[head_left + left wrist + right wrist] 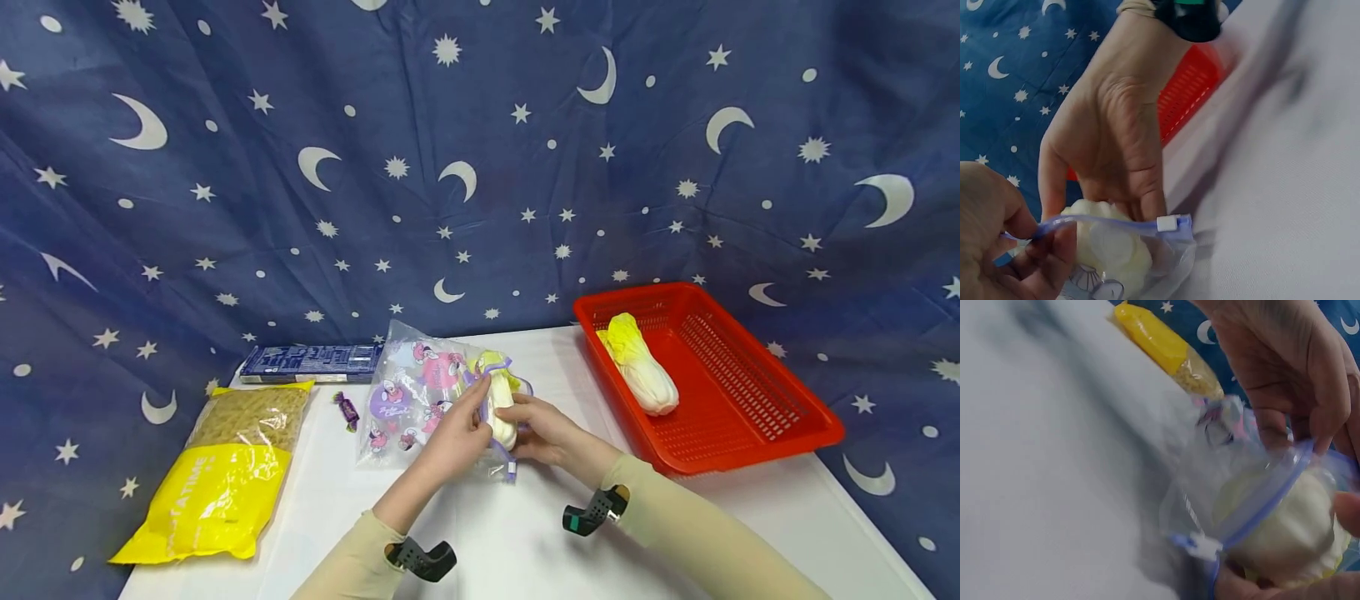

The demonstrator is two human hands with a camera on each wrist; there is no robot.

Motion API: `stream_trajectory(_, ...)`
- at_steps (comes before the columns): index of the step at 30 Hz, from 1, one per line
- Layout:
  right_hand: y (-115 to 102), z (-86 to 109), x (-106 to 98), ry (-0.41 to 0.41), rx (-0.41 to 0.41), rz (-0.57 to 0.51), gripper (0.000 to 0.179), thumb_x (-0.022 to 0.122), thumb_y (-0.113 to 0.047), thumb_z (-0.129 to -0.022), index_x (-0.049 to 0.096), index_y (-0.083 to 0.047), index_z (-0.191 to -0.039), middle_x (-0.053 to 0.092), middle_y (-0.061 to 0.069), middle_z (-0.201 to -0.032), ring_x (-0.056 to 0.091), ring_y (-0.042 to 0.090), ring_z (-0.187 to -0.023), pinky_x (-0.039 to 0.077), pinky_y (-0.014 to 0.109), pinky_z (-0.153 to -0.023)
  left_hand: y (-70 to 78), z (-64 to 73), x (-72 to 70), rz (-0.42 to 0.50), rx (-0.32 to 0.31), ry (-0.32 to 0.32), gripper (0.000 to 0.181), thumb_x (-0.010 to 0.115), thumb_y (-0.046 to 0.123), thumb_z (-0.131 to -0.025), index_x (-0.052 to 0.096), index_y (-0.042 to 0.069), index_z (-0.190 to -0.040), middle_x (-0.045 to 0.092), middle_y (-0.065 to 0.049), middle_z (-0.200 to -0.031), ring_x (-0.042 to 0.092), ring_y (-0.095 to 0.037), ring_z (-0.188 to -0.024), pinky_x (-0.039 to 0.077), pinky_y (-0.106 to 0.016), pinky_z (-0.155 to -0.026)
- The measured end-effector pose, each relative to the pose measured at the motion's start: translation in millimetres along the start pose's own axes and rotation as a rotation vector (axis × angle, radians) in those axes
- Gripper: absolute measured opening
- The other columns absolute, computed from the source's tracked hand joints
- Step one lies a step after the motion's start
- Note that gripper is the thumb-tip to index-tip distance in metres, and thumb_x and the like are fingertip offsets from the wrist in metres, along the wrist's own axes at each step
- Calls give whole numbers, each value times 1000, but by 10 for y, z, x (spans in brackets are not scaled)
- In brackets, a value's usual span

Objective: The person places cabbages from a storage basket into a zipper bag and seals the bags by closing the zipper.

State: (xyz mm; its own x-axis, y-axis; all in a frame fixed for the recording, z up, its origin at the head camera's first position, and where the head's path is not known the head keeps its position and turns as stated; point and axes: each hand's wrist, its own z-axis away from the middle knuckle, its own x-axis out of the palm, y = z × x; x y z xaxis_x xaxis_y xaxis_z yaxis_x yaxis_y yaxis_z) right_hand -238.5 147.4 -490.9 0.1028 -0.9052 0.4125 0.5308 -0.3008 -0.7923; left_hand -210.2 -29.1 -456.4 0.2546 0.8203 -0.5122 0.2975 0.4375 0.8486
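A clear zip bag (400, 392) with pink and purple cartoon prints lies on the white table, its purple-edged mouth facing right. A small napa cabbage (500, 404) sits in the mouth, its white base outward and leafy end inside. My left hand (461, 427) pinches the zip edge (1110, 218) between thumb and fingers. From the other side, my right hand (549, 429) grips the cabbage, thumb on top and fingers partly hidden beneath it. The white slider (1204, 545) sits at one end of the zip.
On the right stands a red plastic basket (738, 367) holding another napa cabbage (647, 371). Left of the bag are a purple-wrapped candy (347, 411), a yellow pasta bag (225, 475) and a flat blue package (311, 363). A starry blue curtain (480, 158) hangs behind the table.
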Motion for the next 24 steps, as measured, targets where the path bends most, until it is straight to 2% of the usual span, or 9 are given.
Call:
stream_trajectory(1,4,-4,-21,-17,16,-20,72,57,-13,-94,25,-5,-157,39,29,-142,52,38,-121,43,61,-108,-14,-6,-4,33,-5,-3,77,53,-7,-88,30,5,-161,30,-14,-165,57,-22,-83,53,-26,-62)
stream_trajectory(4,12,-14,-83,-77,66,-68,77,51,-13,-87,22,-9,-158,39,29,-139,53,37,-120,40,61,-111,-45,-10,-17,117,-22,-13,78,52,-7,-88,31,9,-161,44,-15,-154,51,-16,-70,50,-21,-55)
stream_trajectory(8,9,-5,-140,-157,87,-48,83,52,-10,-90,14,-14,-163,40,29,-142,53,35,-122,43,57,-109,-51,18,-36,171,-44,-20,78,53,-5,-89,32,13,-162,52,-15,-140,53,-14,-72,51,-22,-56)
stream_trajectory(10,5,18,-152,-172,82,-14,83,56,-9,-93,14,-15,-164,39,29,-143,53,36,-122,47,55,-105,-41,32,-46,193,-54,-28,78,54,-4,-89,32,14,-162,58,-15,-126,53,-15,-72,50,-22,-54)
stream_trajectory(11,2,34,-148,-167,76,1,83,59,-8,-94,14,-15,-164,39,30,-143,54,37,-121,50,54,-102,-36,35,-50,210,-57,-32,78,54,-4,-89,32,15,-162,59,-14,-123,53,-15,-71,49,-21,-53)
stream_trajectory(13,-5,71,-132,-156,58,37,85,62,-5,-95,13,-14,-163,39,30,-142,56,38,-118,54,53,-98,-21,33,-57,239,-62,-41,77,54,-3,-90,33,16,-162,61,-10,-104,50,-14,-68,46,-20,-51)
stream_trajectory(15,-7,100,-104,-128,44,84,86,65,-3,-94,15,-14,-163,42,32,-138,60,37,-113,57,50,-93,-7,24,-61,274,-71,-56,77,54,-2,-90,33,16,-162,54,-7,-83,48,-13,-66,43,-19,-51)
stream_trajectory(20,-11,125,-63,-77,22,163,85,68,-7,-94,17,-13,-162,49,30,-132,64,35,-107,59,47,-89,-8,2,-66,358,-107,-75,75,54,-3,-92,33,15,-161,51,-4,-74,50,-15,-68,47,-21,-55)
stream_trajectory(24,-10,104,-82,-63,57,122,84,60,-14,-91,18,-13,-163,50,29,-129,63,34,-108,57,48,-91,-36,-3,-79,414,-134,-63,73,53,-5,-94,34,16,-161,51,-4,-73,50,-15,-68,53,-22,-61)
